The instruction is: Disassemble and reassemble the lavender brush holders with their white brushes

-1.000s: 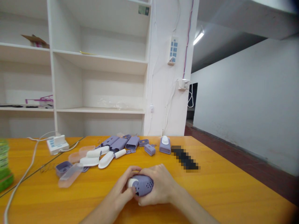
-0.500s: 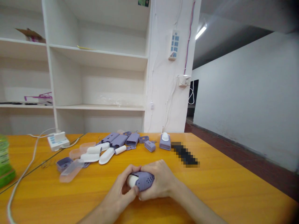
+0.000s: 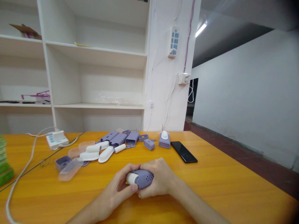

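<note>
Both of my hands are closed round a small purple perforated plastic shell [image 3: 144, 179] with a white rounded piece [image 3: 131, 178] at its left end, held just above the orange table [image 3: 210, 186]. My left hand [image 3: 119, 189] pinches the white end from the left. My right hand [image 3: 160, 180] wraps over the purple shell from the right. Further back on the table lies a scatter of loose purple and white parts [image 3: 112, 146].
A black phone [image 3: 184, 151] lies behind my right hand. A purple block with a white button [image 3: 164, 139] stands near it. Clear plastic lids [image 3: 70, 169], a white power strip [image 3: 56, 139] with its cable, and green items [image 3: 4, 168] lie at the left. White shelves [image 3: 93, 77] stand behind.
The view has drifted slightly, so everything sits a little lower and to the left. My hands have kept their hold on the purple shell and the white piece, with my left fingers shifting slightly.
</note>
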`<state>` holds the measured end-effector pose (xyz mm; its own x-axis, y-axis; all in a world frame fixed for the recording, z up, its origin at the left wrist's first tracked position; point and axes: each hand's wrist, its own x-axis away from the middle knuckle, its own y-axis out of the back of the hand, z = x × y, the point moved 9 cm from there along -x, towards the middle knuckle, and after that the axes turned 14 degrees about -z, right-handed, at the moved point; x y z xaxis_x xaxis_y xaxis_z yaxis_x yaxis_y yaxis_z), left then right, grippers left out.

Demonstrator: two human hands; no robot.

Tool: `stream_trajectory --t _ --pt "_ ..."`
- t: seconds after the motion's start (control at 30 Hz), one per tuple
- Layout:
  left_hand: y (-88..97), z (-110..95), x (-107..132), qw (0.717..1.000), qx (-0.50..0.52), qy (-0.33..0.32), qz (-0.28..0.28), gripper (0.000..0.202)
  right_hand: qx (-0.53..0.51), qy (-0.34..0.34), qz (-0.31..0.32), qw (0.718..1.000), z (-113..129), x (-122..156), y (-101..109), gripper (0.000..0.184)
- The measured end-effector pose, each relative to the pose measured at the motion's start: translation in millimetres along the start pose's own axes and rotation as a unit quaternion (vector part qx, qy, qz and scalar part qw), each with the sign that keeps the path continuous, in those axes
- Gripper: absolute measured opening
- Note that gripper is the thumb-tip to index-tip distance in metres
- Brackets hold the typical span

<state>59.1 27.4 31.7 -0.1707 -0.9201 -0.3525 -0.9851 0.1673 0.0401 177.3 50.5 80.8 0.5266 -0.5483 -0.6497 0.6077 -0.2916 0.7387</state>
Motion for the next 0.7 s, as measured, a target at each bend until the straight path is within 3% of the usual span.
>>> stream_trajectory --t 0.33,0.47,0.6,0.7 --pt "3.7 -7.0 -3.3 1.0 0.013 -0.006 -0.01 0.045 -0.016 -0.01 -0.001 1.0 -2.5 2.8 -2.9 0.037" --pt "3.4 -7.2 -1.4 0.998 -0.054 -0.008 -0.023 0.052 0.007 -0.019 -0.009 1.0 -2.7 0.9 -3.0 0.04" --pt "15.0 3.0 0.6 0.981 -0.173 0.001 -0.088 0.056 0.042 -0.048 -0.035 0.997 -11.6 -2.6 4.4 0.037" --pt "20.7 -13.9 2.3 0.954 -0.25 -0.109 -0.123 0.04 0.082 -0.101 -0.071 0.989 -34.2 -4.4 17.2 0.034"
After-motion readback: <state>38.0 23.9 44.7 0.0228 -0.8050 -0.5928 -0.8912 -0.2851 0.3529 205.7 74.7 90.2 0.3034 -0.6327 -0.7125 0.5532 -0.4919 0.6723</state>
